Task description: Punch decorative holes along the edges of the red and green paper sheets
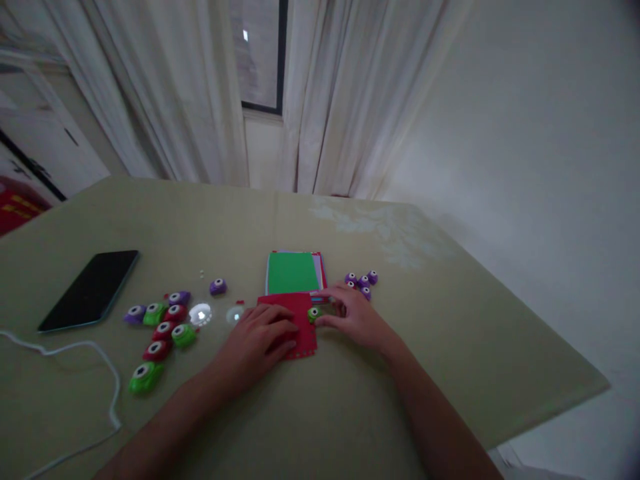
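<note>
My left hand [263, 333] lies with its fingers stretched out over a red sheet [306, 337] that has small holes along its lower edge. At the sheet's right edge sits a small green one-eyed toy [314, 315]. My right hand [353, 312] is beside this toy, thumb at its right side and index finger stretched out above it, with a gap between them. Whether the thumb touches the toy I cannot tell. Just beyond the red sheet is a stack of sheets with a green one [293, 272] on top.
Purple and red eye toys [364, 281] cluster beyond my right hand. Several green, red and purple ones [163, 331] form a group on the left, with a lone purple toy [218, 287] nearby. A dark tablet [93, 290] and a white cable [113, 393] lie farther left.
</note>
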`<move>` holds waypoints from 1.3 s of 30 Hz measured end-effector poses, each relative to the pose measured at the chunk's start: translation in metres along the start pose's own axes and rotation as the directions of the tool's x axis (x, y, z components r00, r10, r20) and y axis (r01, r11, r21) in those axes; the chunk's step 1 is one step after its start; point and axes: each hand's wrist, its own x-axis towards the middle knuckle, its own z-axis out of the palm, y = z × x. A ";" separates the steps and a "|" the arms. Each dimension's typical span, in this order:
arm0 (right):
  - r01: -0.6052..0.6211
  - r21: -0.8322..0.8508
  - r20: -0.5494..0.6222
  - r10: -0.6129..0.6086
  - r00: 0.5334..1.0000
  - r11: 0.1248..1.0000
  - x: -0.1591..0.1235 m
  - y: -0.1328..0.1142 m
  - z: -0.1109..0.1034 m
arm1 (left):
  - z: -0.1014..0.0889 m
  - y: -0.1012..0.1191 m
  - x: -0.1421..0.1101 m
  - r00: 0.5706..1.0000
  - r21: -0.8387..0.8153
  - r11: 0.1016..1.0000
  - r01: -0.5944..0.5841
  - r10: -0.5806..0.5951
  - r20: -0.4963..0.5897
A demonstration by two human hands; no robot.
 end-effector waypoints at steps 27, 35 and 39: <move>-0.245 -0.478 -0.067 0.243 0.968 0.844 -0.013 0.000 -0.023 | -0.007 -0.002 -0.012 0.989 -0.079 0.990 -0.119 0.125 0.079; -0.373 -0.546 -0.153 0.348 0.925 0.750 -0.012 -0.001 -0.029 | -0.023 0.009 -0.010 0.971 -0.168 0.983 -0.071 0.107 0.214; -0.294 -0.396 -0.150 0.255 0.955 0.870 -0.014 -0.003 -0.027 | -0.027 0.019 -0.010 0.952 -0.117 0.990 -0.081 0.111 0.284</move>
